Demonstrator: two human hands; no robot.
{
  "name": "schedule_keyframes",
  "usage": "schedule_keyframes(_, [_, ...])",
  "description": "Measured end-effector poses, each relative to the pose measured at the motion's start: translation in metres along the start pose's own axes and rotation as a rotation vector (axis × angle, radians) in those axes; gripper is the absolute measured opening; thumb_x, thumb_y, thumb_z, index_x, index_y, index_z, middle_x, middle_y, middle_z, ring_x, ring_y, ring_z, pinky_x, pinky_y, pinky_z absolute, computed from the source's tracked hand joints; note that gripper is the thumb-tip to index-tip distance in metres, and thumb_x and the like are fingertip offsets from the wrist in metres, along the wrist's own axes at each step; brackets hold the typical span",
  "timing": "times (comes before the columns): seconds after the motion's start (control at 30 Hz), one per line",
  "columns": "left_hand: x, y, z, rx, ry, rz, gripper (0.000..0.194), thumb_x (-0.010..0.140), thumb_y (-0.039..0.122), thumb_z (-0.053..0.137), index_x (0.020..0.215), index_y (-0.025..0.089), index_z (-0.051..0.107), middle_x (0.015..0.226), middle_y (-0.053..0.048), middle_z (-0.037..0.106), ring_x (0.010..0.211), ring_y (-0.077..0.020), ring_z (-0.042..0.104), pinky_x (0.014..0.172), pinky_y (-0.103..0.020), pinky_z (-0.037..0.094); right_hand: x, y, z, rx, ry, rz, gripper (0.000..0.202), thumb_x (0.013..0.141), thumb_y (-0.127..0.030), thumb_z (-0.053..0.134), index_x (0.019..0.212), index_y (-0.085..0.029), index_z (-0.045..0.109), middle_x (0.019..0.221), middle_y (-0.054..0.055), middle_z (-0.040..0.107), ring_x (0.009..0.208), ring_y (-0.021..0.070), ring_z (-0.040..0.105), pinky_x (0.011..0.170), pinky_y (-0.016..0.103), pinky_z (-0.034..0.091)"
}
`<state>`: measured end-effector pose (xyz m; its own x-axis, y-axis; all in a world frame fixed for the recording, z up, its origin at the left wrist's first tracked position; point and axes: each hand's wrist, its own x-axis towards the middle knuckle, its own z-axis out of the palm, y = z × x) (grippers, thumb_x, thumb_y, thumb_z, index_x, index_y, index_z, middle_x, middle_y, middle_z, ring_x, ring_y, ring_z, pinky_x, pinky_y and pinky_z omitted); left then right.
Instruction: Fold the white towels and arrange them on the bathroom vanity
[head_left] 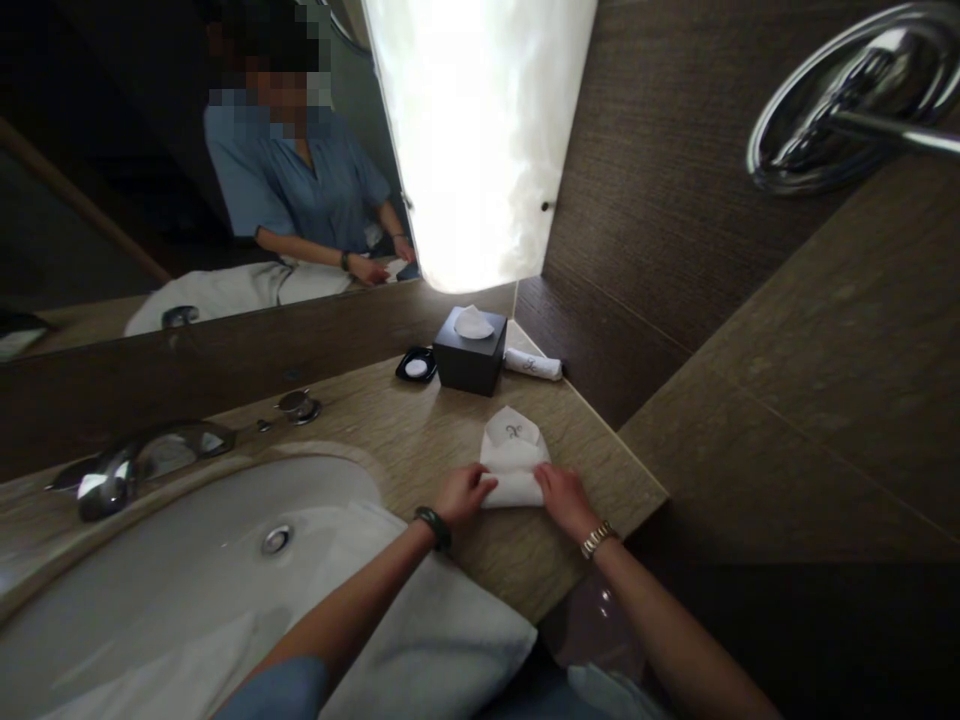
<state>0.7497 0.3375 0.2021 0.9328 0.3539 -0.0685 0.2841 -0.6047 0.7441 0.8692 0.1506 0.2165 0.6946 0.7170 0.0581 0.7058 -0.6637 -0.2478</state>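
A small white towel (514, 455) lies on the stone counter (420, 450), its near part rolled and its far end folded to a point with a dark monogram. My left hand (465, 495) grips the left end of the roll, fingers closed around it. At the right end, my right hand (566, 497) pinches the same roll. Beyond the towel stand a dark tissue box (471, 360) with a tissue poking out and a rolled white towel (532, 364) bearing a similar monogram.
The sink (225, 560) is to the left, with a chrome faucet (112, 485) behind it. A large white towel (442, 630) drapes over its front edge. A small black dish (415, 365) holds a round white item. Along the back are a mirror (360, 110) and lit panel (480, 130).
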Motion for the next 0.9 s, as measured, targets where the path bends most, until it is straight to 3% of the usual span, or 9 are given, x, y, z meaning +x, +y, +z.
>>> schedule_keyframes(0.07, [0.011,0.008,-0.005,0.07,0.004,-0.024,0.034,0.096,0.033,0.057,0.116,0.006,0.065,0.103,-0.016,0.074,0.09,-0.0271,0.066,0.072,-0.033,0.041,-0.003,-0.004,-0.002,-0.061,0.062,-0.021,0.036,0.108,-0.025,0.038,0.108,-0.014,0.072,0.104,0.012,0.072,0.103,0.0279,0.062,0.101,0.044,0.04])
schedule_keyframes(0.13, [0.014,0.013,-0.007,0.121,0.004,-0.022,0.033,0.095,0.033,0.058,0.114,0.007,0.066,0.102,-0.017,0.073,0.09,-0.0282,0.066,0.072,-0.034,0.039,-0.015,-0.005,0.008,-0.103,0.204,-0.137,0.026,0.104,-0.025,0.049,0.117,-0.016,0.069,0.12,0.012,0.067,0.117,0.0292,0.055,0.115,0.049,0.029])
schedule_keyframes(0.2, [0.01,0.014,-0.007,0.157,0.008,-0.01,0.029,0.096,0.033,0.057,0.107,0.009,0.069,0.1,-0.016,0.074,0.089,-0.0286,0.066,0.073,-0.035,0.04,-0.025,-0.005,0.023,-0.134,0.296,-0.271,0.031,0.1,-0.026,0.059,0.129,-0.015,0.063,0.132,0.013,0.061,0.127,0.0287,0.048,0.123,0.051,0.018])
schedule_keyframes(0.3, [0.002,0.012,-0.004,0.184,0.054,0.027,0.034,0.101,0.035,0.048,0.115,0.014,0.071,0.109,-0.014,0.073,0.102,-0.0299,0.063,0.086,-0.039,0.043,-0.007,-0.005,0.026,-0.167,0.201,-0.308,0.036,0.099,-0.028,0.06,0.132,-0.014,0.06,0.132,0.013,0.062,0.128,0.028,0.049,0.123,0.05,0.023])
schedule_keyframes(0.4, [0.005,0.01,0.004,0.248,0.216,0.172,0.043,0.103,0.039,0.047,0.137,0.019,0.061,0.142,-0.012,0.059,0.131,-0.0324,0.046,0.111,-0.046,0.032,0.038,-0.011,0.003,-0.244,-0.016,-0.224,0.037,0.107,-0.031,0.04,0.114,-0.012,0.07,0.115,0.015,0.07,0.11,0.0294,0.061,0.104,0.048,0.042])
schedule_keyframes(0.47, [0.018,0.01,0.008,0.29,0.3,0.214,0.042,0.102,0.039,0.048,0.135,0.017,0.062,0.141,-0.011,0.059,0.13,-0.0329,0.045,0.113,-0.048,0.03,0.06,-0.017,-0.013,-0.279,-0.094,-0.217,0.049,0.11,-0.032,0.029,0.104,-0.012,0.074,0.105,0.015,0.073,0.101,0.0295,0.065,0.097,0.047,0.045])
schedule_keyframes(0.63, [0.066,0.016,0.001,0.261,0.378,0.044,0.037,0.102,0.038,0.047,0.103,0.015,0.075,0.116,-0.014,0.066,0.115,-0.0345,0.053,0.102,-0.049,0.038,0.076,-0.026,-0.016,-0.263,0.108,-0.32,0.036,0.106,-0.03,0.044,0.133,-0.015,0.062,0.137,0.014,0.061,0.129,0.0301,0.05,0.117,0.048,0.029])
schedule_keyframes(0.8, [0.083,0.021,-0.008,0.184,0.43,0.042,0.035,0.103,0.038,0.046,0.126,0.022,0.066,0.133,-0.006,0.063,0.118,-0.027,0.054,0.105,-0.04,0.039,0.123,-0.031,-0.027,-0.262,-0.101,-0.12,0.051,0.11,-0.032,0.026,0.112,-0.01,0.072,0.105,0.019,0.072,0.098,0.0274,0.066,0.085,0.036,0.047])
schedule_keyframes(0.9, [0.096,0.025,-0.009,0.199,0.442,0.045,0.037,0.105,0.037,0.04,0.119,0.02,0.07,0.126,-0.008,0.067,0.118,-0.0312,0.053,0.105,-0.048,0.036,0.132,-0.032,-0.035,-0.27,-0.052,-0.202,0.044,0.109,-0.034,0.033,0.119,-0.013,0.07,0.116,0.016,0.07,0.11,0.0276,0.063,0.095,0.038,0.044])
